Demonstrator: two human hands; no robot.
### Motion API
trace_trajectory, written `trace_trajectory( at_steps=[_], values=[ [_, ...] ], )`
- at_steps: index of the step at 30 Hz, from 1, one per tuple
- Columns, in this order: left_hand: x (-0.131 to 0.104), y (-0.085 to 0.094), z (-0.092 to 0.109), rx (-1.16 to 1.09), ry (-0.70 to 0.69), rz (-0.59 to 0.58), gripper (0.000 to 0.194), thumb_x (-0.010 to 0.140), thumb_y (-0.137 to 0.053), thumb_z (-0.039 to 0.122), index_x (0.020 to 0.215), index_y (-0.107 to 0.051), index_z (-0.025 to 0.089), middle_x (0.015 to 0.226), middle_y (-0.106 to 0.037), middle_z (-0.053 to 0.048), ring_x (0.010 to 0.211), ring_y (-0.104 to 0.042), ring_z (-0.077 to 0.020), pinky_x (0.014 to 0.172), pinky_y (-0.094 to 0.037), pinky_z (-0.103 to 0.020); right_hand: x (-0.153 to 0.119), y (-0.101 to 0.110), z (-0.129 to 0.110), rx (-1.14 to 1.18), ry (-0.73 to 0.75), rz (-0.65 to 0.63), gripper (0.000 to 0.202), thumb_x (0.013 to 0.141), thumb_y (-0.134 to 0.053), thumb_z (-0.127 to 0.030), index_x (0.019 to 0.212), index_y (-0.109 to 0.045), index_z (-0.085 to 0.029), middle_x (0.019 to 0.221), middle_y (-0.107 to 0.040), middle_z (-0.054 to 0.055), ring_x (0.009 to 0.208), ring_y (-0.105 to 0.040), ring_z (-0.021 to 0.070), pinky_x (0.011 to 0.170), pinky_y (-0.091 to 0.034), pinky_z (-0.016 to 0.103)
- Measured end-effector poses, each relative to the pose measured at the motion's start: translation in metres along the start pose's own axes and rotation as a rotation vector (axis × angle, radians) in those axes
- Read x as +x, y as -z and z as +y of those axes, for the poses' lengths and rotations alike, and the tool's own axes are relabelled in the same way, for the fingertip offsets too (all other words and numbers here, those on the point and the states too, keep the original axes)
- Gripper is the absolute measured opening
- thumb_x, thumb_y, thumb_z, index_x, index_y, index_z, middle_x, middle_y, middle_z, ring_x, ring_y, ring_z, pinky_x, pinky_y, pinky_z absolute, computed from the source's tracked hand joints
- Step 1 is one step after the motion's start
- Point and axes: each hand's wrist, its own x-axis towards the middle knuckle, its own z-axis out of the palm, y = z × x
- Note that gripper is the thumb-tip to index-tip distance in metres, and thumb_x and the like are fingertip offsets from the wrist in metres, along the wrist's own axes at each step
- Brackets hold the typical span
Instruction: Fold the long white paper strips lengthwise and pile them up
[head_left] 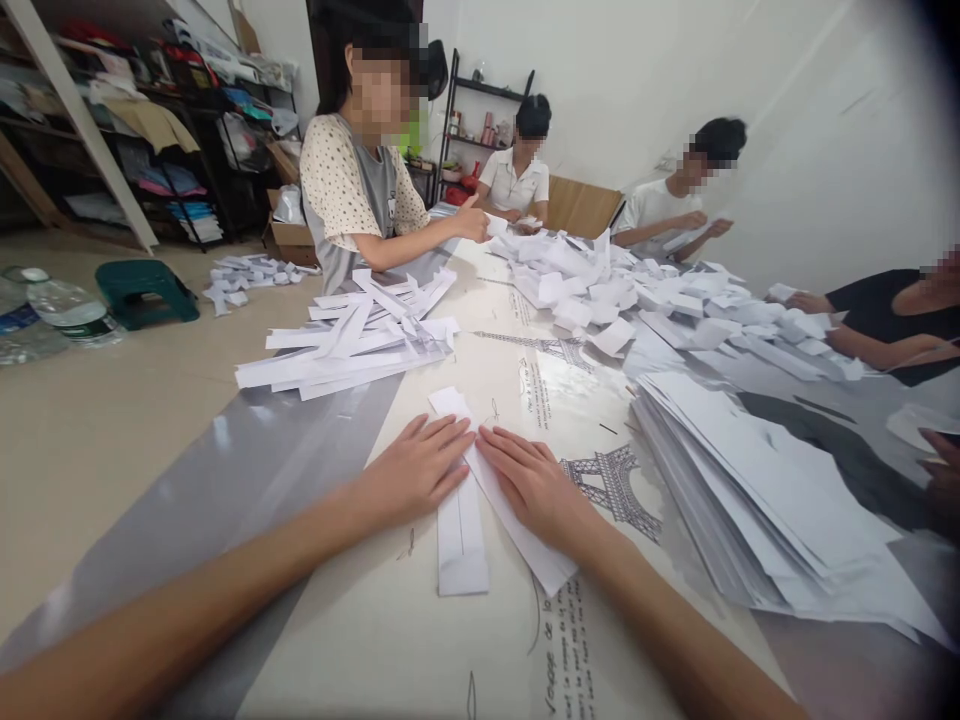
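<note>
Two white paper strips lie crossed near their far ends on the table in front of me. My left hand [420,468] rests flat on the left strip [462,545], fingers extended towards the middle. My right hand [529,480] lies on the slanting right strip [551,568], its fingers stretched out and side by side. The fingertips of both hands nearly meet where the strips overlap. Part of each strip is hidden beneath the hands.
Long strips [360,345] are heaped at the left table edge. Folded papers [585,280] pile up beyond, and a sheet stack [757,490] sits right. Several people are around the table [360,620]. A green stool [146,292] stands on the floor.
</note>
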Motion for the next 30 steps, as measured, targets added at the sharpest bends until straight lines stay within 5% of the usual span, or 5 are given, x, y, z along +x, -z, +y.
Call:
trace_trajectory(
  at_steps=[4,10,15,23,30],
  values=[
    [0.007,0.005,0.0,0.036,0.009,0.057,0.044,0.11,-0.028,0.035,0.126,-0.063,0.014,0.135,-0.065,-0.013,0.126,-0.059,-0.0249,0.119,-0.031,-0.047,-0.001,-0.005,-0.007,-0.024,0.016,-0.007,0.054,0.1,-0.035,-0.006,0.152,-0.046,-0.017,0.159,-0.047,0.009,0.147,-0.041,0.0259,0.114,-0.043,0.05],
    [0.005,-0.008,-0.004,0.082,0.082,0.03,0.057,0.109,-0.027,0.043,0.15,-0.042,0.007,0.16,-0.04,-0.019,0.15,-0.036,-0.0288,0.122,-0.029,-0.046,-0.001,-0.008,-0.017,-0.09,0.036,-0.012,0.055,0.098,-0.034,-0.002,0.151,-0.046,-0.011,0.159,-0.046,0.011,0.148,-0.041,0.027,0.117,-0.041,0.05],
    [0.005,-0.004,-0.002,0.101,0.098,-0.017,0.057,0.108,-0.027,0.043,0.15,-0.043,0.009,0.161,-0.039,-0.019,0.151,-0.034,-0.0288,0.123,-0.028,-0.046,-0.006,-0.008,-0.019,-0.154,0.042,-0.011,0.06,0.097,-0.033,0.0,0.154,-0.043,-0.013,0.16,-0.044,0.012,0.149,-0.04,0.027,0.117,-0.043,0.051],
    [0.008,0.009,0.001,0.135,0.19,-0.129,0.059,0.107,-0.033,0.046,0.155,-0.037,0.011,0.165,-0.03,-0.022,0.154,-0.025,-0.036,0.122,-0.025,-0.05,-0.069,-0.002,-0.03,-0.198,0.09,0.073,0.076,0.09,-0.031,0.008,0.162,-0.024,-0.015,0.159,-0.045,0.011,0.149,-0.039,0.0235,0.114,-0.048,0.05],
    [0.011,0.01,-0.004,0.202,0.136,-0.132,0.057,0.106,-0.033,0.046,0.152,-0.041,0.013,0.161,-0.037,-0.022,0.15,-0.033,-0.0381,0.119,-0.026,-0.055,-0.106,0.013,-0.049,-0.262,0.102,0.137,0.057,0.089,-0.042,0.003,0.145,-0.049,-0.003,0.147,-0.056,0.019,0.138,-0.051,0.0302,0.106,-0.053,0.046]
  ],
)
